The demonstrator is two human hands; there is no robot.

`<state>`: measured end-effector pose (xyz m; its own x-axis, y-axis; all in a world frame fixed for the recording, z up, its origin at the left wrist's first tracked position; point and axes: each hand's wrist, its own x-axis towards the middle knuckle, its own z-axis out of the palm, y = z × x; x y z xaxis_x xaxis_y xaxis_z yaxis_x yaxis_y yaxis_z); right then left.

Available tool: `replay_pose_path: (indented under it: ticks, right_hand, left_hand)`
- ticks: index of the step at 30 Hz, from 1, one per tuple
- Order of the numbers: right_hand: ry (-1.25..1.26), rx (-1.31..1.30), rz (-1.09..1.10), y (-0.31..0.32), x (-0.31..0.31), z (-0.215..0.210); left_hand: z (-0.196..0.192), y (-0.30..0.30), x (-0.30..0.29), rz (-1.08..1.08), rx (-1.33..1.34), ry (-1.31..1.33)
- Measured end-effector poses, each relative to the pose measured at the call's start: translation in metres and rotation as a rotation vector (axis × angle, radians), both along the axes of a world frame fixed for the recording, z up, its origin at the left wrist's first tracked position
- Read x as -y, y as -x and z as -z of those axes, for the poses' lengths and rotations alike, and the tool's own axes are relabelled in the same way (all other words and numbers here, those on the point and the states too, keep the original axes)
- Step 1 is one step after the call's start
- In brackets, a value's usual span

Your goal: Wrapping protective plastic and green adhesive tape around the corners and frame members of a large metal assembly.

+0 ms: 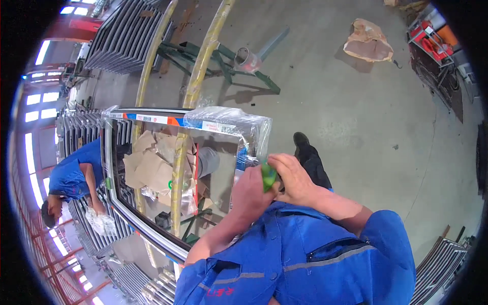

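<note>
My left hand [249, 192] and my right hand [293, 179] meet in front of my chest, fingers closed around a small bright-green thing [269, 176]. It is blurred and partly covered, so its kind is unclear. Just beyond my hands lies the corner of a large rectangular metal frame [152, 119], with printed blue, white and orange strips along its side. Clear plastic film [229, 116] wraps that near corner. The frame rests across two long supports [179, 170] wrapped in yellowish film.
At the frame's far side a co-worker in blue [76, 170] bends over, holding crumpled clear film [100, 222]. Crumpled brown paper [152, 168] and a grey bucket [208, 161] show through the frame. Green trestles [223, 66] and an open paper sack [368, 41] lie beyond.
</note>
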<state>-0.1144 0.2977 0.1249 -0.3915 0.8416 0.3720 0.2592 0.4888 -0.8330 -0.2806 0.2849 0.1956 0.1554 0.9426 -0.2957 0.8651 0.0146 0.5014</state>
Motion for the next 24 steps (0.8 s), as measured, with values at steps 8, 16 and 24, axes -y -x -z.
replay_pose_path:
  ticks: [8, 16, 24]
  right_hand:
    - [0.192, 0.263, 0.156, -0.021, -0.008, 0.062]
    - [0.419, 0.265, 0.063, 0.077, -0.029, 0.138]
    - [0.304, 0.449, -0.170, 0.076, -0.003, 0.144]
  left_hand:
    - [0.004, 0.059, -0.016, -0.472, 0.361, 0.091]
    - [0.108, 0.081, -0.041, -0.846, 1.036, 0.706]
    - [0.196, 0.171, -0.001, -0.790, 1.058, 0.653]
